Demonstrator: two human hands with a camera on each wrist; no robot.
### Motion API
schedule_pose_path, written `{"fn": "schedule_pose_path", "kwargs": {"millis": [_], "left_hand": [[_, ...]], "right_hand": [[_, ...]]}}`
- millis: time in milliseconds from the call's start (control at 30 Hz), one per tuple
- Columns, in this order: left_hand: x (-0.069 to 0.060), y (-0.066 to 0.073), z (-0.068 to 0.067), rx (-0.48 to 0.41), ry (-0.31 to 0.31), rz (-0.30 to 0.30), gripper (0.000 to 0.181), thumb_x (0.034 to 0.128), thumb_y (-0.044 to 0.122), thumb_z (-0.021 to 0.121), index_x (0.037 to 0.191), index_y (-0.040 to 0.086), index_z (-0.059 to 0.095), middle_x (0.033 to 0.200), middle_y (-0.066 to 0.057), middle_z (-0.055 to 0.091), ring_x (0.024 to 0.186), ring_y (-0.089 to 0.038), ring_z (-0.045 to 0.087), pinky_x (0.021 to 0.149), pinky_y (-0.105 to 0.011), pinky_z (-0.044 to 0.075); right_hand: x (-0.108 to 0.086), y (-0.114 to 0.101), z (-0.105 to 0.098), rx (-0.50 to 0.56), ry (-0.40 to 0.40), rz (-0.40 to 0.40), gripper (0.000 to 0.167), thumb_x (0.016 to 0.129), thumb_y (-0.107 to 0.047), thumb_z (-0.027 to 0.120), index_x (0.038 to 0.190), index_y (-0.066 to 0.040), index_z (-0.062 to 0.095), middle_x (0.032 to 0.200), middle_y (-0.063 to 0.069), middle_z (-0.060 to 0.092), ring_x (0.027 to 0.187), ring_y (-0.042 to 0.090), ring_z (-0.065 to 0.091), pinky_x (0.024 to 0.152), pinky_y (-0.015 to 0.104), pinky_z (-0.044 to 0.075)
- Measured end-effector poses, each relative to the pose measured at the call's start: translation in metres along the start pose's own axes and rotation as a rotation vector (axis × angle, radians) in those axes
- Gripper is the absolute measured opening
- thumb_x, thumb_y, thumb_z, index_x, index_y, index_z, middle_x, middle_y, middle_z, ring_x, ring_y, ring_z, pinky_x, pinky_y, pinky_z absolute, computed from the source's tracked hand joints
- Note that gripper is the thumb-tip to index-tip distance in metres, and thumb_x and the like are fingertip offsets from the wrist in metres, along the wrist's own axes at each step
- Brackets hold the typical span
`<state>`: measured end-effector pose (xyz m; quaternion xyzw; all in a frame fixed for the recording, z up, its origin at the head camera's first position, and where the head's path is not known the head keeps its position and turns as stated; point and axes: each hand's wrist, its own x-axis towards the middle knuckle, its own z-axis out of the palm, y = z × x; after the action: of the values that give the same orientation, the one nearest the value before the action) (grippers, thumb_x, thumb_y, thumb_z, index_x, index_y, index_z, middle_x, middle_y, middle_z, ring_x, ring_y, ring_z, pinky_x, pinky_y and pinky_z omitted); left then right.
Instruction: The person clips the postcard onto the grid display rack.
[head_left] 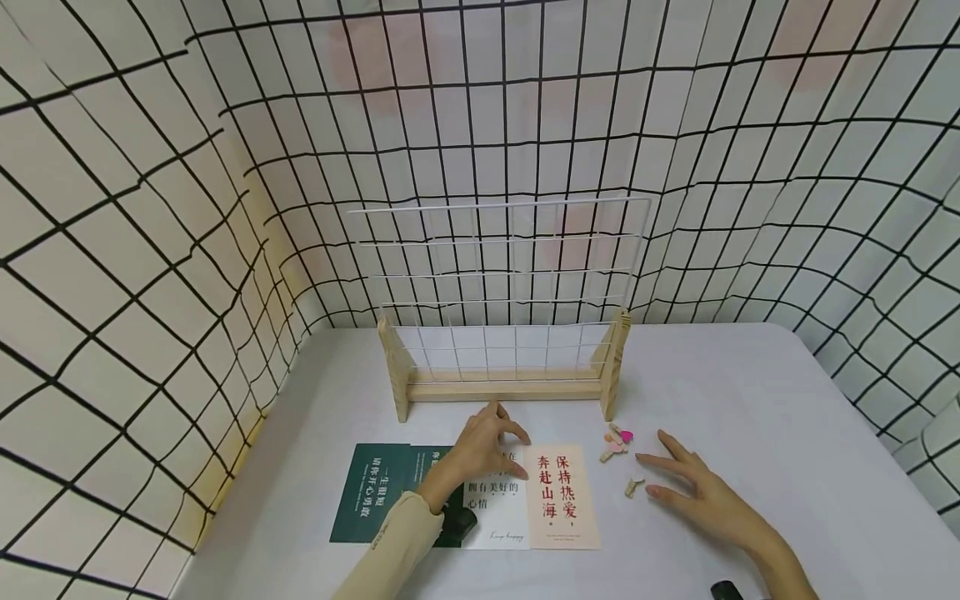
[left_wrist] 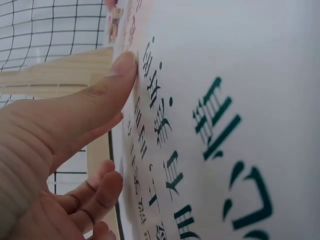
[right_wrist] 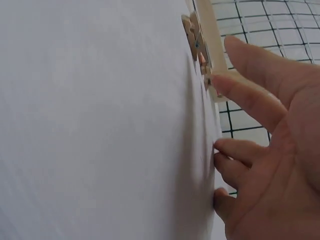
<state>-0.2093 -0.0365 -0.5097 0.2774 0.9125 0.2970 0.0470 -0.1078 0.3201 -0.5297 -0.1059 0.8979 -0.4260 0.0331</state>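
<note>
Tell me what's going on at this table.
A person's left hand is over the white card, its thumb and forefinger apart near the pink card; whether they touch it is unclear. The right hand is beside the small clips, fingers spread, holding none. The green cards lie to the left, and a wood-and-wire rack stands behind the row.

Before me, the white table (head_left: 750, 392) bore a wooden stand (head_left: 510, 392) at the back. Nearer me lay two green cards (head_left: 367, 500), a white card (head_left: 498, 533) and a peach card (head_left: 566, 508) in a row, with small clips (head_left: 617, 448) to their right.
</note>
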Motion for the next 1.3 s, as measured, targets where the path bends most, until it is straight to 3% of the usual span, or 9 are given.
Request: {"fn": "schedule_pose_path", "kwargs": {"millis": [233, 633, 867, 1133, 1233, 1300], "left_hand": [[0.001, 0.001, 0.002, 0.018, -0.007, 0.030, 0.043, 0.0650, 0.033, 0.100, 0.102, 0.021, 0.081, 0.104, -0.001, 0.055, 0.083, -0.009, 0.042, 0.080, -0.027, 0.032], [0.004, 0.004, 0.007, 0.032, -0.021, 0.027, 0.041, 0.0689, 0.034, 0.098, 0.101, 0.020, 0.078, 0.105, -0.001, 0.056, 0.082, -0.007, 0.042, 0.082, -0.027, 0.035], [0.009, 0.012, 0.014, 0.036, -0.039, -0.018, 0.041, 0.0684, 0.034, 0.099, 0.100, 0.019, 0.077, 0.105, 0.001, 0.059, 0.087, -0.006, 0.046, 0.088, -0.027, 0.039], [0.013, 0.020, 0.017, 0.026, -0.057, -0.047, 0.038, 0.0694, 0.033, 0.098, 0.096, 0.017, 0.076, 0.102, 0.003, 0.060, 0.086, -0.006, 0.047, 0.086, -0.025, 0.037], [0.013, 0.019, 0.018, 0.042, -0.069, -0.046, 0.043, 0.0668, 0.037, 0.099, 0.097, 0.018, 0.075, 0.103, 0.004, 0.060, 0.086, -0.005, 0.046, 0.085, -0.024, 0.036], [0.013, 0.019, 0.018, 0.053, -0.075, -0.041, 0.047, 0.0640, 0.038, 0.100, 0.099, 0.019, 0.075, 0.104, 0.005, 0.060, 0.086, -0.005, 0.047, 0.084, -0.024, 0.036]], "right_hand": [[0.002, 0.003, 0.008, 0.014, 0.052, -0.084, 0.030, 0.092, -0.022, 0.078, 0.121, -0.015, 0.077, 0.163, 0.037, 0.025, 0.145, 0.071, 0.016, 0.114, 0.082, 0.000], [0.007, 0.003, 0.021, -0.022, 0.179, -0.136, 0.016, 0.090, -0.018, 0.079, 0.106, -0.015, 0.082, 0.157, 0.041, 0.032, 0.144, 0.068, 0.020, 0.114, 0.082, -0.002], [0.007, 0.001, 0.022, -0.019, 0.189, -0.134, 0.014, 0.089, -0.018, 0.080, 0.102, -0.015, 0.082, 0.157, 0.040, 0.033, 0.144, 0.068, 0.021, 0.115, 0.081, -0.002], [0.007, 0.005, 0.021, 0.007, 0.179, -0.124, 0.009, 0.088, -0.017, 0.081, 0.096, -0.020, 0.080, 0.158, 0.040, 0.031, 0.143, 0.069, 0.023, 0.117, 0.079, -0.004], [0.006, 0.006, 0.022, 0.002, 0.178, -0.120, 0.011, 0.088, -0.019, 0.082, 0.099, -0.022, 0.080, 0.160, 0.038, 0.031, 0.150, 0.062, 0.020, 0.118, 0.077, -0.004], [0.005, 0.007, 0.023, -0.003, 0.181, -0.123, 0.014, 0.088, -0.020, 0.082, 0.101, -0.023, 0.080, 0.160, 0.036, 0.032, 0.160, 0.041, 0.015, 0.120, 0.075, -0.004]]}}
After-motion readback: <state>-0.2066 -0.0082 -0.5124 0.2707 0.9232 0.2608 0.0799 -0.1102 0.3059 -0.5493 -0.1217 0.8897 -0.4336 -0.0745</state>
